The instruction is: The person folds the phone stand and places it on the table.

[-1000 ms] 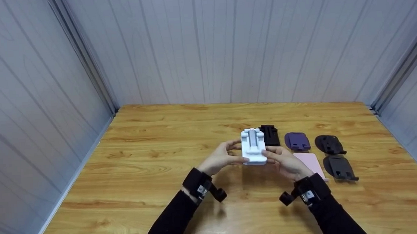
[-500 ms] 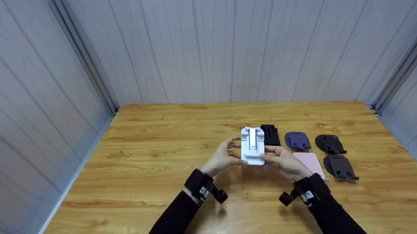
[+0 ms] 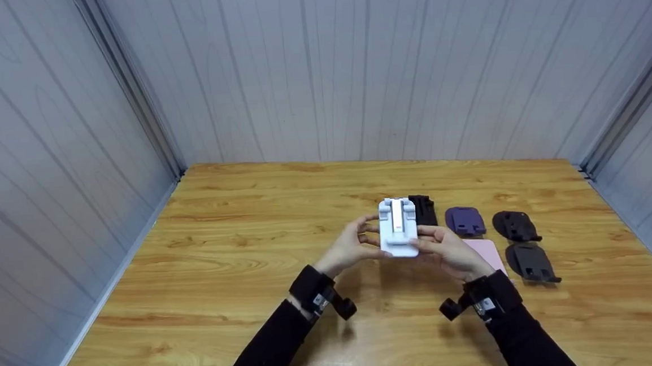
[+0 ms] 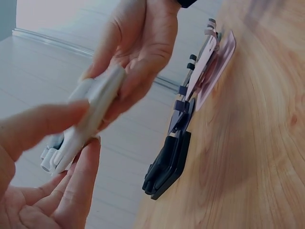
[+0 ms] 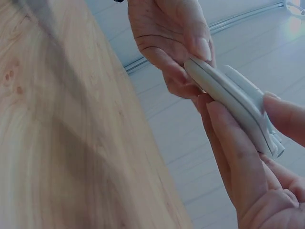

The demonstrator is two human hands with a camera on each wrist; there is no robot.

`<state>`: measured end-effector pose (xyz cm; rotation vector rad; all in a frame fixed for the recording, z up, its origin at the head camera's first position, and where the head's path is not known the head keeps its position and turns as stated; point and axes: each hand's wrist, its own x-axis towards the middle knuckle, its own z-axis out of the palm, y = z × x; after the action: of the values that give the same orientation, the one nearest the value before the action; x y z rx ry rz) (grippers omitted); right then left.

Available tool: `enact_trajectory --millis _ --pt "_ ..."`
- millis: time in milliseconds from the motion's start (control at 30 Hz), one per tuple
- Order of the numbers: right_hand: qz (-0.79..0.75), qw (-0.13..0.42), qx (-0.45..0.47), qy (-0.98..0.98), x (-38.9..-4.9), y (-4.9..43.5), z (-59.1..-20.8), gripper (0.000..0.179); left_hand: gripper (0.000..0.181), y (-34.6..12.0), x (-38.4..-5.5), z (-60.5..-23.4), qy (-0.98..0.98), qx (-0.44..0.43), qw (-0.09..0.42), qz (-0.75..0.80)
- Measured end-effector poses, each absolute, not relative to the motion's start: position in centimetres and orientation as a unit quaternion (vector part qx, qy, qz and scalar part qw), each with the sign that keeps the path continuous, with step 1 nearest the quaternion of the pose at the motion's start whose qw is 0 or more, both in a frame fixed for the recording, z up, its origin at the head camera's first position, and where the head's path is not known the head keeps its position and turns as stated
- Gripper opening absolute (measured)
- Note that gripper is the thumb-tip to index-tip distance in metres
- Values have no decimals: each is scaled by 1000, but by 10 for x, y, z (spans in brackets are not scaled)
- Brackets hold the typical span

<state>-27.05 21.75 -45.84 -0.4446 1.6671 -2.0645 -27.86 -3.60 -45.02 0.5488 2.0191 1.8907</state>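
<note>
Held up above the table is a white folding phone stand, folded flat, its hinged side facing the head camera. My left hand pinches its left edge, thumb on the near face and fingers behind. On the opposite edge, my right hand grips the lower corner the same way. The left wrist view shows the stand edge-on between both hands. In the right wrist view, the thin side of the stand lies between thumbs and fingers. Fingers partly hide its edges.
Right of my hands lie more folded phone stands: a black one behind the white one, a purple one, a pink one partly covered by my right hand, a black round-based one and a dark grey one. Panelled walls enclose the wooden table.
The white phone stand has tilted slightly between my hands, so light falls differently on its middle strip. Over the last half second it shifted a little to the right. Both hands keep their grip.
</note>
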Motion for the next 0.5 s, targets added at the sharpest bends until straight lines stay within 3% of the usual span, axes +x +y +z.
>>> enact_trajectory --millis 300,500 --pt "-731 201 -165 631 -266 237 -439 59 59 -42 -278 -444 752 218 90 616" --pt "-691 184 -142 685 -261 245 -434 59 53 -49 -280 -442 772 241 76 583"
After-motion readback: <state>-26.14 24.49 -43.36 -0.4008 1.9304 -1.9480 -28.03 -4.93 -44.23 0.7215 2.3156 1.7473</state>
